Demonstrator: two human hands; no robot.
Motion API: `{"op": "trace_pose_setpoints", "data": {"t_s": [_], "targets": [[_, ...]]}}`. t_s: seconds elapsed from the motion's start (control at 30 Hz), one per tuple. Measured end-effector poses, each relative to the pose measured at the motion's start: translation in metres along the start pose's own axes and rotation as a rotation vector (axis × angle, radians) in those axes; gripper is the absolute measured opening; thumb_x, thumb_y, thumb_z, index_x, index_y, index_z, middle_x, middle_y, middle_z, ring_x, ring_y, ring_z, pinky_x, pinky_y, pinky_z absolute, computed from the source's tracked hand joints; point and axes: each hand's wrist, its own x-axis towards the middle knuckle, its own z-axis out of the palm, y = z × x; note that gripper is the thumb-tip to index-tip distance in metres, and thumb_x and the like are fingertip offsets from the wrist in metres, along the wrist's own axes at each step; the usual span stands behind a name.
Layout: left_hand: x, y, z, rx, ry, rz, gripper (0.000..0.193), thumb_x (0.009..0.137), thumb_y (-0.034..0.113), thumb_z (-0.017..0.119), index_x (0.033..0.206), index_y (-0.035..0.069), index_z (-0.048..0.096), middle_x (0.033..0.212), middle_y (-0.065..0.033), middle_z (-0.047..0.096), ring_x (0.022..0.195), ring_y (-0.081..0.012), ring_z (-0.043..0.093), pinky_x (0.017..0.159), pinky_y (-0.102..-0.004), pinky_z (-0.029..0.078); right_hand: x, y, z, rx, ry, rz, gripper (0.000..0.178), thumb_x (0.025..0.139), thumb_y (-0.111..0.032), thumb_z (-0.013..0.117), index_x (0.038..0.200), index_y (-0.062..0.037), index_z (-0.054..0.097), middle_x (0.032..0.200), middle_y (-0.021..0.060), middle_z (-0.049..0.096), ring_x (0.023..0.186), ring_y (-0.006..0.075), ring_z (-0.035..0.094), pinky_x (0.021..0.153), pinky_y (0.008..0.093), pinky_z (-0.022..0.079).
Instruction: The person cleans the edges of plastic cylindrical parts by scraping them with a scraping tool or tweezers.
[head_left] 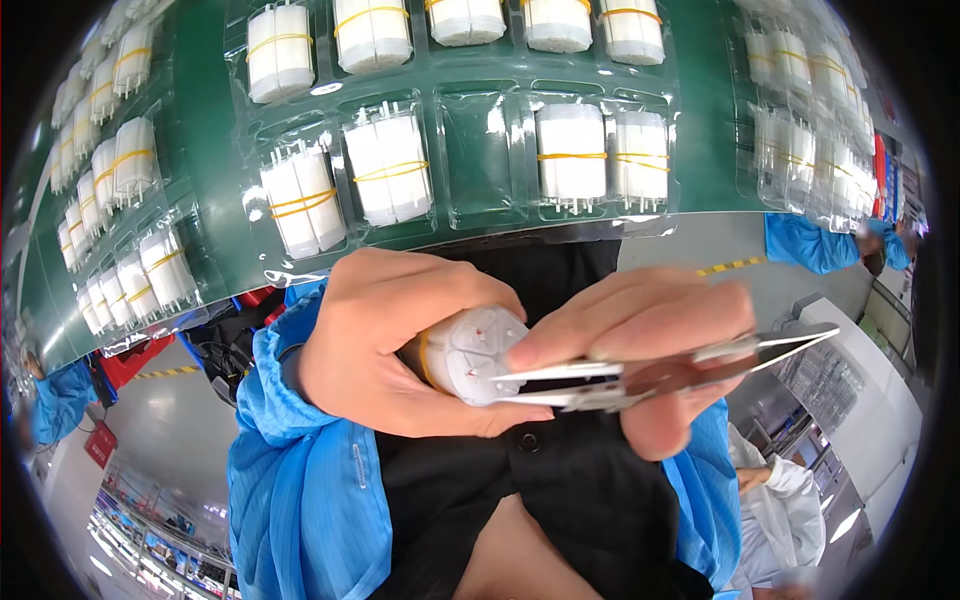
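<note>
My left hand is wrapped round a bundle of white plastic parts held by a yellow rubber band. The bundle lies on its side in my grip, its round segmented end facing right with small reddish marks on it. Closed on a slim metal hand tool with two narrow jaws, my right hand is slightly blurred. The jaw tips are at the bundle's end face; whether they touch it I cannot tell. My right fingertips are close against that face. The tool's exact kind is unclear.
On the green table beyond my hands lies a clear plastic tray of similar banded bundles, with one vacant pocket. More filled trays stand left and right. People in blue sleeves and white clothing are nearby.
</note>
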Motion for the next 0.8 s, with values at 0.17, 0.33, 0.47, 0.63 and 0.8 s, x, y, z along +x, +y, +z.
{"op": "trace_pose_setpoints", "data": {"t_s": [0.17,0.33,0.47,0.63,0.8], "targets": [[-0.005,0.003,0.006,0.14,0.089,0.018,0.048,0.052,0.026,0.085,0.081,-0.001,0.059,0.064,-0.0088,0.06,0.05,-0.0196,0.059,0.046,-0.0244,0.042,-0.002,0.0,0.011,-0.054,0.071,0.055,0.044,0.083,-0.03,0.064,0.1,0.0064,0.046,0.087,0.0313,0.061,0.081,0.0369,0.066,0.067,0.0423,0.056],[-0.002,0.007,0.01,0.206,0.144,-0.013,0.043,0.054,0.025,0.084,0.079,0.001,0.059,0.063,-0.0058,0.059,0.048,-0.0181,0.057,0.044,-0.0244,0.039,-0.001,-0.005,0.015,-0.117,0.16,0.053,0.044,0.083,-0.03,0.064,0.1,0.0067,0.046,0.082,0.0261,0.062,0.08,0.0363,0.066,0.066,0.043,0.057],[-0.006,0.0,0.009,0.251,0.166,0.062,0.039,0.053,0.022,0.082,0.077,0.002,0.059,0.063,-0.0056,0.059,0.048,-0.0178,0.056,0.044,-0.0244,0.039,0.0,-0.001,0.018,-0.106,0.153,0.058,0.04,0.085,-0.027,0.062,0.098,0.0066,0.045,0.079,0.025,0.061,0.076,0.0363,0.067,0.064,0.0425,0.058],[-0.004,0.0,0.01,0.241,0.172,0.048,0.035,0.054,0.021,0.079,0.075,0.002,0.058,0.062,-0.0057,0.057,0.046,-0.0181,0.055,0.043,-0.0246,0.037,-0.007,0.0,0.023,-0.091,0.246,0.038,0.036,0.086,-0.024,0.06,0.099,0.0059,0.044,0.079,0.0251,0.06,0.076,0.0365,0.067,0.062,0.0415,0.058],[-0.007,0.002,0.01,0.272,0.188,0.045,0.035,0.053,0.02,0.078,0.074,0.002,0.057,0.06,-0.0058,0.056,0.044,-0.018,0.053,0.042,-0.0246,0.036,-0.004,0.0,0.028,-0.076,0.291,0.076,0.035,0.087,-0.025,0.06,0.096,0.0055,0.044,0.075,0.0239,0.06,0.071,0.0349,0.067,0.06,0.0408,0.058]]}}
